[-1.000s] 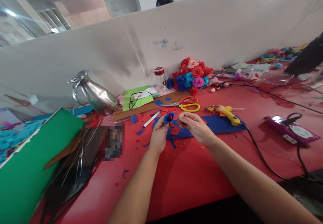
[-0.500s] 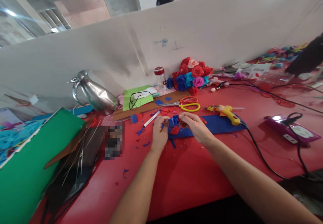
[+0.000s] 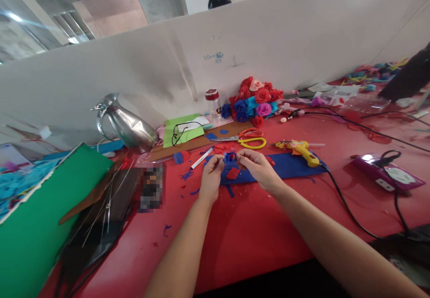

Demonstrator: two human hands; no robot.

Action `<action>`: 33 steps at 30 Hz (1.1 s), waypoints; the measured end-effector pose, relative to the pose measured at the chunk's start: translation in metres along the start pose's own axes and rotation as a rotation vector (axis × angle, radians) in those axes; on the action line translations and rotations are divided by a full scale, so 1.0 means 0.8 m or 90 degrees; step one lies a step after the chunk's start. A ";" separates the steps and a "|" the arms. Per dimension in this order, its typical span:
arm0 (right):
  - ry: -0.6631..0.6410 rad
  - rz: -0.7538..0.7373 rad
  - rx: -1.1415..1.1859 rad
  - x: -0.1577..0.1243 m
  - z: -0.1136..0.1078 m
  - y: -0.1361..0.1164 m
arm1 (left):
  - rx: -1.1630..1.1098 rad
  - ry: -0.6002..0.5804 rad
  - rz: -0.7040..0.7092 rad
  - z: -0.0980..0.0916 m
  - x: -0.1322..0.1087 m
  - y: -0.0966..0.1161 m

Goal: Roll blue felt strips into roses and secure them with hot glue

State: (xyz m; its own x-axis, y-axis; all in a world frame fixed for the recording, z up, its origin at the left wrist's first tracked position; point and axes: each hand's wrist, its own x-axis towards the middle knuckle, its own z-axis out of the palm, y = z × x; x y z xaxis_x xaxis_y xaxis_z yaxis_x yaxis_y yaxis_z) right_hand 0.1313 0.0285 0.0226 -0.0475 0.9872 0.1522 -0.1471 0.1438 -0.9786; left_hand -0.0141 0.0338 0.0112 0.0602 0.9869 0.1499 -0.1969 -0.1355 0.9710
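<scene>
A small blue felt flower (image 3: 230,157) with a red centre sits between my two hands above the red table (image 3: 255,231). My left hand (image 3: 211,177) pinches its left side with closed fingers. From the right, my right hand (image 3: 257,166) pinches the same flower. Under them lies a blue felt strip (image 3: 289,163) with a red felt scrap (image 3: 233,173) on it. A yellow glue gun (image 3: 300,149) rests just right of my right hand. Yellow-handled scissors (image 3: 250,142) lie behind the hands.
A heap of finished felt flowers (image 3: 255,101) stands against the white partition (image 3: 235,51). A metal jug (image 3: 124,125) and a green sheet (image 3: 43,208) are at left. A purple power strip (image 3: 389,174) with black cables sits at right. Another person's dark head shows above the partition.
The flower, held up in my left hand a second ago, has come lower and both hands have closed in on it, pinching it from either side.
</scene>
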 end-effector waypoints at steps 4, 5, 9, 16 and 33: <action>-0.041 -0.013 0.022 -0.002 0.001 -0.005 | -0.139 -0.013 -0.089 0.003 0.000 0.000; -0.053 -0.013 0.028 -0.003 0.001 -0.007 | -0.162 -0.015 -0.105 0.003 0.001 0.000; -0.071 -0.002 0.039 -0.006 0.001 -0.012 | -0.165 -0.002 -0.095 0.004 0.000 -0.001; -0.051 0.033 0.072 -0.008 0.004 -0.010 | 0.000 0.020 0.038 0.003 -0.002 -0.010; -0.018 0.011 0.036 -0.006 0.004 -0.009 | 0.157 0.053 0.115 -0.002 0.000 -0.013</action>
State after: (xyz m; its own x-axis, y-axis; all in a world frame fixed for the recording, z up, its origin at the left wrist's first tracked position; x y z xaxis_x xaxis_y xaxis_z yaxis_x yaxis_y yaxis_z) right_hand 0.1293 0.0226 0.0293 -0.0776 0.9872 0.1395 -0.2018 0.1215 -0.9719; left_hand -0.0134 0.0352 0.0006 -0.0365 0.9472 0.3185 0.0465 -0.3168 0.9474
